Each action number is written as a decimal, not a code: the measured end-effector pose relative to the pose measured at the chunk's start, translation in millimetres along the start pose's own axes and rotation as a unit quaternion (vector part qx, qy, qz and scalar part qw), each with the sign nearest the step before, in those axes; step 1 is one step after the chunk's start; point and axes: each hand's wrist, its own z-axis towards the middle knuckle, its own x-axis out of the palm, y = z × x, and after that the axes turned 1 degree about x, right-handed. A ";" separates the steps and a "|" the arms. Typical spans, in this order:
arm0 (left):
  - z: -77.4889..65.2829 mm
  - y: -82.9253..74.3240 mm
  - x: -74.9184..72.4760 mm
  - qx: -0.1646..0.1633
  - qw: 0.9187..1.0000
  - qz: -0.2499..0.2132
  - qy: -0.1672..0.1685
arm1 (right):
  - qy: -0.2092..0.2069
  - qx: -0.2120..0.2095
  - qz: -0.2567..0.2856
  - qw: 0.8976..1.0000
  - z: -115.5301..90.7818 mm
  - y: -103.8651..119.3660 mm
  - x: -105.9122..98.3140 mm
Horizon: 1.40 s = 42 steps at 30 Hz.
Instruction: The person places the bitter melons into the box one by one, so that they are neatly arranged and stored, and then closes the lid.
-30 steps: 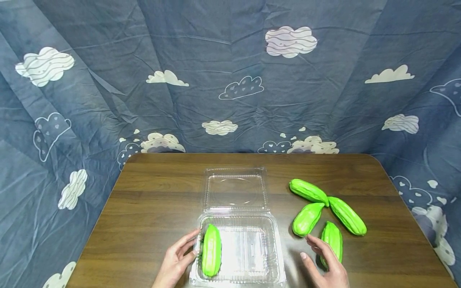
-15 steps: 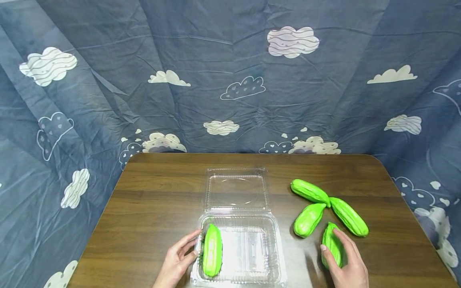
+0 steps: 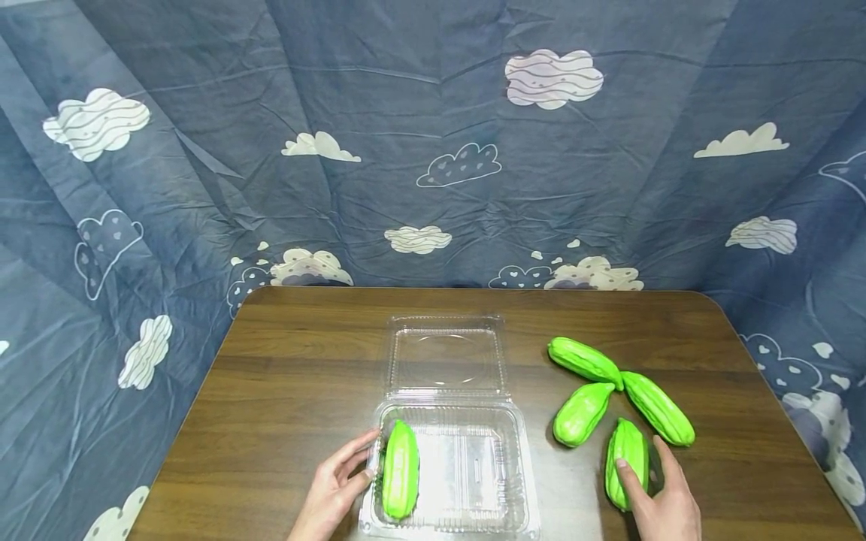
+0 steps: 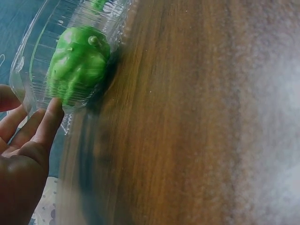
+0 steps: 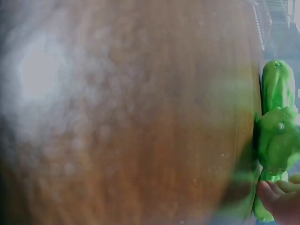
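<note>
Between my right thumb and fingers (image 3: 668, 460) lies a green gourd (image 3: 632, 451); whether they grip, I cannot tell. My straight left fingers (image 3: 352, 449) touch the clear container (image 3: 467, 466).

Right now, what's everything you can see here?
Clamshell container: 1, clear, on the table
Lid: 1, clear, folded back beyond the container
Ridged gourd: 1, green, inside the container's left side
Loose ridged gourds: 4, green, right of the container
Table: 1, brown, beneath the container
Cloud-print backdrop: 1, blue and white, behind the table
Left hand: 1, bare, touching the container's left edge
Right hand: 1, bare, touching the nearest loose gourd
</note>
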 end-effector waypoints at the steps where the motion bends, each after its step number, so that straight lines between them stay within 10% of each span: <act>1: 0.1 -0.1 0.0 -0.001 1.000 0.000 0.000 | 0.012 0.013 -0.010 1.000 1.1 -0.2 0.0; 20: -0.1 1.9 0.6 0.009 1.000 -0.007 -0.002 | 0.090 0.021 -0.041 0.995 3.9 1.6 -7.3; 33: -0.7 4.6 0.1 0.028 0.999 -0.014 0.001 | 0.000 0.066 0.119 0.991 -11.5 6.5 -0.7; 42: -1.0 3.7 0.8 0.022 1.000 -0.009 -0.004 | 0.019 0.023 0.192 0.981 -17.6 13.9 1.7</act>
